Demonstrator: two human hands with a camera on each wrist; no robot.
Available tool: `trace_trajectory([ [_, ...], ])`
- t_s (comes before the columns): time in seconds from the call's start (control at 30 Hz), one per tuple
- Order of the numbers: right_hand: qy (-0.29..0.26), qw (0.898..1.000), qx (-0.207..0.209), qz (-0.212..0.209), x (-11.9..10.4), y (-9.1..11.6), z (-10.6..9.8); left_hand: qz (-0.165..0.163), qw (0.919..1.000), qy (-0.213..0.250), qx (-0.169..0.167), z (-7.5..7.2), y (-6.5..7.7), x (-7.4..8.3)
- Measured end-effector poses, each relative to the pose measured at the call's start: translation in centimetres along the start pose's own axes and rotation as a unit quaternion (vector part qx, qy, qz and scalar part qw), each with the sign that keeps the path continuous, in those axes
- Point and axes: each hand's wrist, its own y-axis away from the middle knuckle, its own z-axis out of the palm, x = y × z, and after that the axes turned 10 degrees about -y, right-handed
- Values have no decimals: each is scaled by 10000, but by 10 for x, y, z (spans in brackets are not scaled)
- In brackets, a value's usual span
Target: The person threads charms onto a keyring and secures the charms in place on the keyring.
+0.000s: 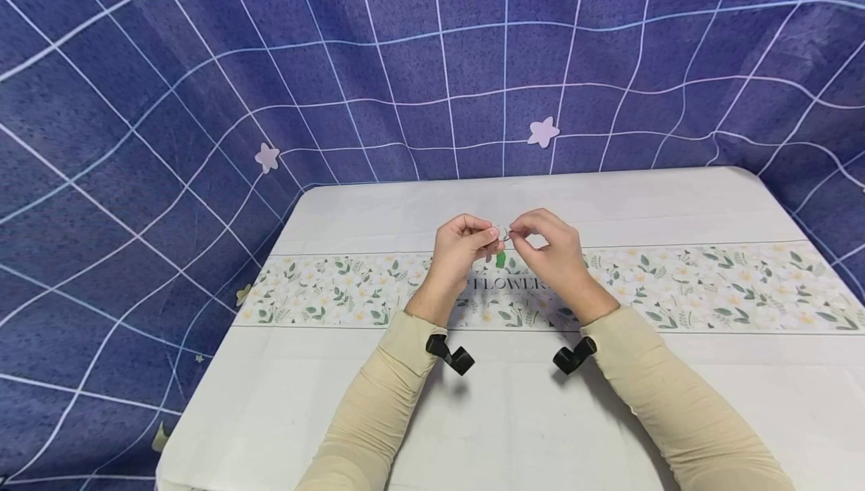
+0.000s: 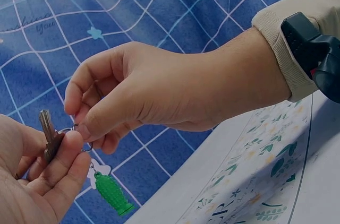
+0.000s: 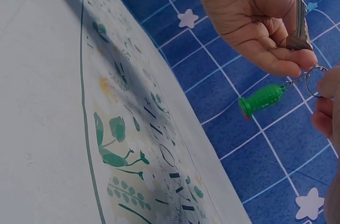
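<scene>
Left wrist — key point(image 2: 49, 134) tip up, charm point(image 2: 112, 193) slanting

Passable between the sleeves point(image 1: 368, 416) over the table point(image 1: 507, 420), though narrowed by black wrist cameras point(image 1: 462, 360) jutting inward; roomy outside both sleeves too. Barred ahead by the left hand point(image 1: 458, 247) and right hand point(image 1: 554, 247), with the key ring point(image 3: 307, 84) between, plus the jutting key point(image 3: 300, 27) and dangling green charm point(image 3: 262, 101). Walled off at back and left by the curtain point(image 1: 405, 63).
</scene>
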Motion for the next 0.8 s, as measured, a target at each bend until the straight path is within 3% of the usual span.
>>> trace_trajectory([
  [0.5, -208, 9986, 265, 409, -1, 1, 3, -60, 10000, -20, -27, -1, -1, -1],
  [0.8, -233, 9985, 263, 423, -32, -10, 2, -118, 9999, -45, 5, -1, 0, 0],
])
